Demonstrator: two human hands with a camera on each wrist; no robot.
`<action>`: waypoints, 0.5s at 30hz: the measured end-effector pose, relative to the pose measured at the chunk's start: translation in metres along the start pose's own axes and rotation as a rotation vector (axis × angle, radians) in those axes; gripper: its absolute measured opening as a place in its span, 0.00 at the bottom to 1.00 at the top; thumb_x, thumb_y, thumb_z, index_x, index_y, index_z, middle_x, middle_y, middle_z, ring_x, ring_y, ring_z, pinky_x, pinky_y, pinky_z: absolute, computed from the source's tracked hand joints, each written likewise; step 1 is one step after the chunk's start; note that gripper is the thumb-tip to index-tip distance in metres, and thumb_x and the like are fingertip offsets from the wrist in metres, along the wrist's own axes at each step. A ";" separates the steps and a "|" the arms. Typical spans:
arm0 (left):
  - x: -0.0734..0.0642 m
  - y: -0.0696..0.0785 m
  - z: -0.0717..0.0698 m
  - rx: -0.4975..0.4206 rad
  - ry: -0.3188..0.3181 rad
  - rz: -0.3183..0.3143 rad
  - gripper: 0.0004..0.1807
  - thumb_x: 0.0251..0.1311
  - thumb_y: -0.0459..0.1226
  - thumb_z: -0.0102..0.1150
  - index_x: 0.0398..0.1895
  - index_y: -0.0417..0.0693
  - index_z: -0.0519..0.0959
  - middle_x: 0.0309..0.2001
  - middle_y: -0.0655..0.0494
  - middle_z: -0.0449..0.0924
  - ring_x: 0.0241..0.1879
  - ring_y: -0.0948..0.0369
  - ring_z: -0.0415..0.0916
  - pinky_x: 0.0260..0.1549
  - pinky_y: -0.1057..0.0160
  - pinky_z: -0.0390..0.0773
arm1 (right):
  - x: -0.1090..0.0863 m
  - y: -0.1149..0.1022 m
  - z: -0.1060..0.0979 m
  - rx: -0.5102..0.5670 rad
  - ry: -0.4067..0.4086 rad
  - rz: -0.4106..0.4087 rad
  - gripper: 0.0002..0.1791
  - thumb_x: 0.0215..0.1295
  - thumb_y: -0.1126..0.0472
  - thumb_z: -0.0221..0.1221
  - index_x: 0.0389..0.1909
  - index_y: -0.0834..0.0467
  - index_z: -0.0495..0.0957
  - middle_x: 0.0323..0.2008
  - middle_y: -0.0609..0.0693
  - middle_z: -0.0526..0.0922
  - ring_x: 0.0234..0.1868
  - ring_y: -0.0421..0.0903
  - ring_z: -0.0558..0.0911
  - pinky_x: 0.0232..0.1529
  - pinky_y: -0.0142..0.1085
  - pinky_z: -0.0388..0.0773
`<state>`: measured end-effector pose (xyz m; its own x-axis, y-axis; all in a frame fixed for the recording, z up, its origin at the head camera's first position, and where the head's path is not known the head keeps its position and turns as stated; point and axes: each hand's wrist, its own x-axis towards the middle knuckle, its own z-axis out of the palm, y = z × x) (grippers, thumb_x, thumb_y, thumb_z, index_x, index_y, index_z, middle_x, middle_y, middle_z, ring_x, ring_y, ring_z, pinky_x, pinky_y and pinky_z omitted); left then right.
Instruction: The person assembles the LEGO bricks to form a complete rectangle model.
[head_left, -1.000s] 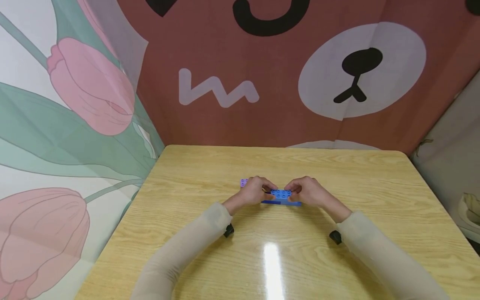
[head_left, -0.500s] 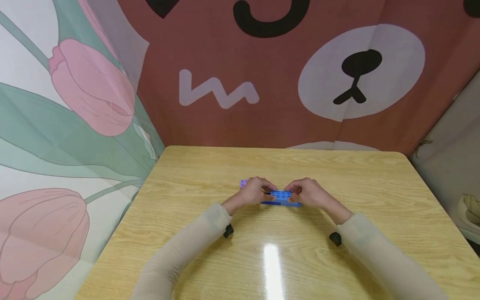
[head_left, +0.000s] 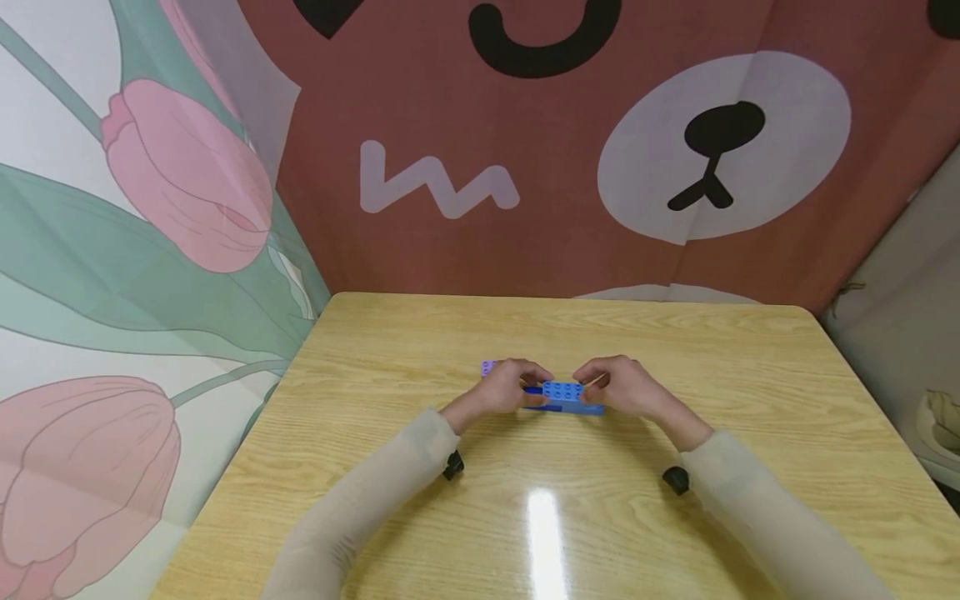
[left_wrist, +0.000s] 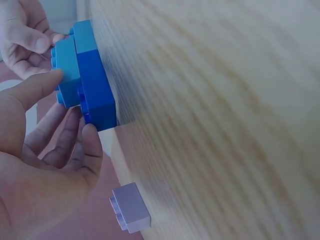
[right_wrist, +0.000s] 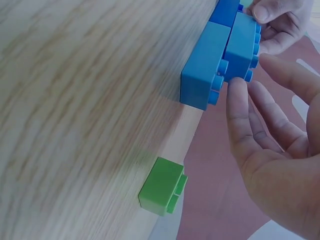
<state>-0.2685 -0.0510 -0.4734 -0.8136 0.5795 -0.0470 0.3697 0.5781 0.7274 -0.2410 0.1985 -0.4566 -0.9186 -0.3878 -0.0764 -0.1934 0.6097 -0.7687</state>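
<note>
A light blue brick (head_left: 562,390) with several studs sits on top of a lower row on the table. That row has a dark blue brick (left_wrist: 97,85) at the left and another light blue brick (right_wrist: 202,70) at the right. My left hand (head_left: 510,386) is at the top brick's left end, its thumb overlapping the side in the left wrist view and its fingers loosely bent. At the right end is my right hand (head_left: 624,386), thumb and fingers spread loosely beside the brick; in the right wrist view its fingertips (right_wrist: 237,86) are right at the lower corner.
A purple brick (head_left: 487,367) lies behind my left hand, and a green brick (right_wrist: 162,185) lies on the table near my right hand. Black wrist devices (head_left: 677,480) hang below both sleeves. A patterned curtain (head_left: 450,250) stands behind the wooden table (head_left: 420,517).
Both hands have drawn slightly apart from the top brick, the right one to the right and the left one to the left. The bricks stay in place, and more dark blue shows.
</note>
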 end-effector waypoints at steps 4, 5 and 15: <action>-0.001 -0.001 0.001 -0.011 -0.004 -0.017 0.18 0.63 0.39 0.72 0.56 0.48 0.84 0.49 0.60 0.82 0.48 0.64 0.79 0.48 0.64 0.78 | -0.001 0.001 -0.003 -0.006 0.014 -0.022 0.18 0.65 0.64 0.69 0.54 0.64 0.83 0.45 0.53 0.85 0.42 0.50 0.85 0.40 0.45 0.82; -0.002 -0.001 0.001 -0.010 -0.003 -0.019 0.19 0.63 0.39 0.72 0.56 0.49 0.84 0.49 0.60 0.82 0.48 0.64 0.78 0.48 0.64 0.78 | -0.001 0.001 -0.003 -0.007 0.017 -0.023 0.17 0.65 0.63 0.69 0.54 0.64 0.83 0.45 0.53 0.85 0.43 0.51 0.85 0.41 0.45 0.82; -0.001 -0.003 0.003 0.019 -0.003 -0.003 0.20 0.63 0.39 0.73 0.57 0.47 0.83 0.47 0.57 0.83 0.45 0.64 0.79 0.46 0.66 0.77 | -0.004 0.002 -0.010 -0.026 0.053 -0.013 0.18 0.66 0.60 0.69 0.54 0.63 0.83 0.46 0.54 0.86 0.44 0.51 0.83 0.45 0.47 0.81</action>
<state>-0.2671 -0.0511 -0.4777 -0.8137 0.5790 -0.0511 0.3756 0.5908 0.7141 -0.2411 0.2086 -0.4514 -0.9326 -0.3595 -0.0324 -0.2139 0.6226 -0.7528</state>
